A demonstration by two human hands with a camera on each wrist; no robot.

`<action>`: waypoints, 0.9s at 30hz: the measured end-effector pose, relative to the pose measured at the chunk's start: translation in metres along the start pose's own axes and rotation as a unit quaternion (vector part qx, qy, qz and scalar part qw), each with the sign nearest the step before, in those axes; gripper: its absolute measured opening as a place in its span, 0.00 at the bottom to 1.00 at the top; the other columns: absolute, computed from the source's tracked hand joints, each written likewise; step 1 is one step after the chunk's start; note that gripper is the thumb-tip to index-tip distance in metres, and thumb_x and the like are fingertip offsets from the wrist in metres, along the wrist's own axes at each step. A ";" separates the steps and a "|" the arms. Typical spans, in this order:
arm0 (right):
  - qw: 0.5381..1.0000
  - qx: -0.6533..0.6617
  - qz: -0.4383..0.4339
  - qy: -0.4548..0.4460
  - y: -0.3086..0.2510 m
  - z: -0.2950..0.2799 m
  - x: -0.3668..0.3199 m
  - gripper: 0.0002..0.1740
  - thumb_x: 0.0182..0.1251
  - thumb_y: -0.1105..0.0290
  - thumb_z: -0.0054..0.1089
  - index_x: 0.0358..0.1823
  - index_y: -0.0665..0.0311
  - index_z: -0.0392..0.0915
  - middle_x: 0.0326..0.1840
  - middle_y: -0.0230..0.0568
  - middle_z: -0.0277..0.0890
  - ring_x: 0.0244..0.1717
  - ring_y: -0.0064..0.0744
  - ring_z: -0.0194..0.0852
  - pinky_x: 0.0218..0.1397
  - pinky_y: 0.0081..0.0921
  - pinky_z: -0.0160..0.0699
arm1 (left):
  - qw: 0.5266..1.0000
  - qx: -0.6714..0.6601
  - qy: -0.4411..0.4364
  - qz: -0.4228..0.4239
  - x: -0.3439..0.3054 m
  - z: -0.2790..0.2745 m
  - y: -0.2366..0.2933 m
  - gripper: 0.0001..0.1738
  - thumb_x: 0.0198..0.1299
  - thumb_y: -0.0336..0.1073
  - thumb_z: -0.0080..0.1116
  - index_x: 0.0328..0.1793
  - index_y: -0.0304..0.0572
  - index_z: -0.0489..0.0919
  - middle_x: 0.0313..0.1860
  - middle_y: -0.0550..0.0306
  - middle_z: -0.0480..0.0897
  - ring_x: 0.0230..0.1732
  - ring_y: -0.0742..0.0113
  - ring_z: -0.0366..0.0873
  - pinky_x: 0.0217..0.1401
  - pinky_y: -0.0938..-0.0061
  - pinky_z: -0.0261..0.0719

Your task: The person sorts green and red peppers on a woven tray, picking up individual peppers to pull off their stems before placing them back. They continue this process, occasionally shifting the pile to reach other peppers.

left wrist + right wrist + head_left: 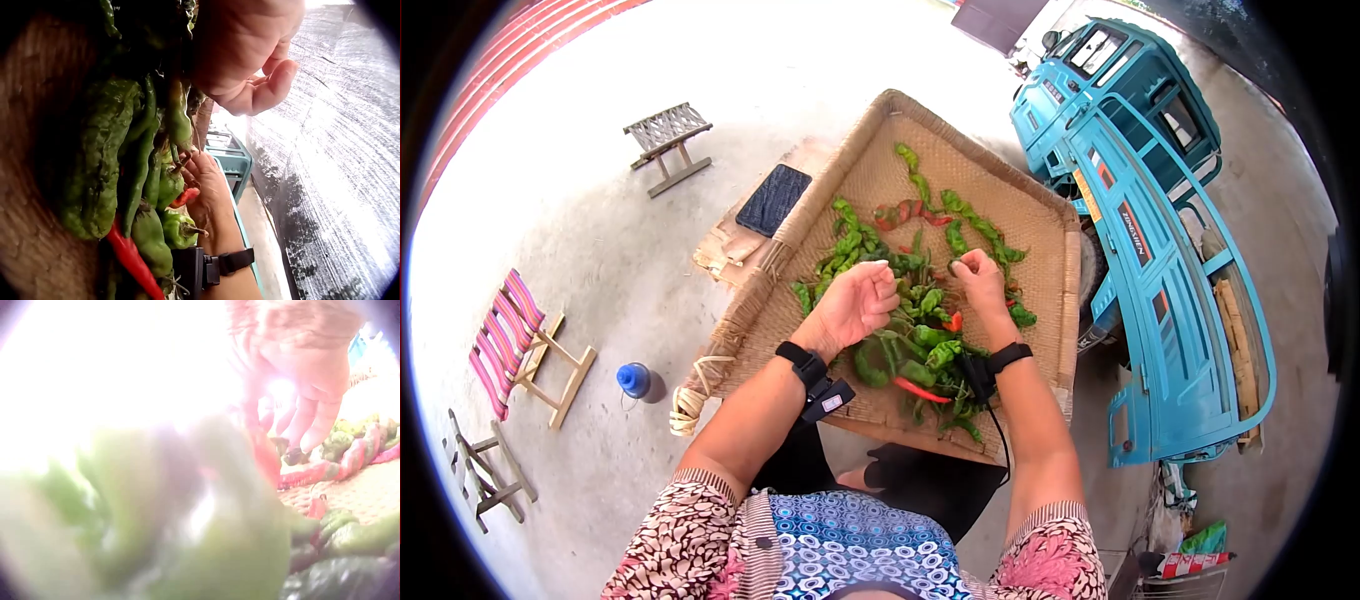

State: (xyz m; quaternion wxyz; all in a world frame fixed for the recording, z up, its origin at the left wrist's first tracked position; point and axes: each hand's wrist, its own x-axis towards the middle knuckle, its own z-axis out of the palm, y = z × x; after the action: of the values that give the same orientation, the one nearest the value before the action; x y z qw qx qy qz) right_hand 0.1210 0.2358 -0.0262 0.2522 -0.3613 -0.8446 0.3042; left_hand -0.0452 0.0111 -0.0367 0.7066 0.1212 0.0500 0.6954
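Observation:
Green and red peppers (925, 340) lie heaped in a woven tray (960, 150), many of them wrinkled. Over the heap's left side is my left hand (860, 302), palm turned inward and fingers loosely curled, with nothing visible in it. In the left wrist view this hand (247, 56) hangs above long green peppers (140, 162) and a red one (134, 262). My right hand (983, 285) reaches down at the heap's right side. Its fingertips pinch a small dark green pepper (953, 267). Glare and a blurred near pepper (206, 519) fill much of the right wrist view.
A dark, flat rectangular item (773, 200) lies on boards left of the tray. Further left are a blue flask (634, 380), a striped folding stool (508, 335) and another stool (668, 135). A turquoise cargo tricycle (1150, 260) stands close on the right.

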 end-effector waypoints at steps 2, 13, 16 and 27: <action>0.998 0.055 -0.025 0.016 0.012 -0.009 0.001 0.08 0.68 0.68 0.61 0.41 0.62 0.72 0.35 0.28 0.74 0.31 0.18 0.71 0.36 0.21 0.74 | 1.000 0.012 0.006 -0.012 0.002 -0.001 0.001 0.14 0.71 0.41 0.47 0.35 0.40 0.75 0.24 0.63 0.68 0.20 0.76 0.61 0.12 0.84 0.57; 0.904 0.348 -0.075 -0.237 -0.116 -0.038 -0.113 0.06 0.71 0.75 0.52 0.47 0.63 0.70 0.57 0.43 0.74 0.57 0.27 0.73 0.60 0.31 0.80 | 0.975 0.178 0.038 -0.128 -0.002 0.010 -0.002 0.20 0.75 0.50 0.43 0.37 0.43 0.74 0.23 0.64 0.71 0.14 0.81 0.59 0.08 0.88 0.54; 0.882 0.408 -0.036 -0.232 -0.109 -0.036 -0.116 0.07 0.71 0.73 0.52 0.48 0.64 0.71 0.56 0.45 0.75 0.55 0.31 0.75 0.56 0.34 0.82 | 0.973 0.193 0.068 -0.106 -0.006 0.019 -0.006 0.19 0.75 0.48 0.44 0.34 0.44 0.72 0.24 0.64 0.71 0.14 0.81 0.59 0.08 0.87 0.55; 0.950 0.281 0.138 0.001 -0.055 -0.045 -0.030 0.17 0.70 0.66 0.56 0.56 0.67 0.72 0.52 0.44 0.78 0.52 0.34 0.79 0.50 0.30 0.79 | 0.999 0.035 0.018 0.025 -0.001 0.001 0.002 0.18 0.74 0.43 0.44 0.31 0.41 0.70 0.24 0.62 0.69 0.18 0.78 0.60 0.11 0.85 0.56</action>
State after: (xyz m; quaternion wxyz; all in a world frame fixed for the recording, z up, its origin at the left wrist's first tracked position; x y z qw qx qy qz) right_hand 0.1431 0.1972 0.0368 0.3001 -0.3887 -0.6665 0.5609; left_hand -0.0464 0.0102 -0.0351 0.6834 0.1344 0.0836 0.7127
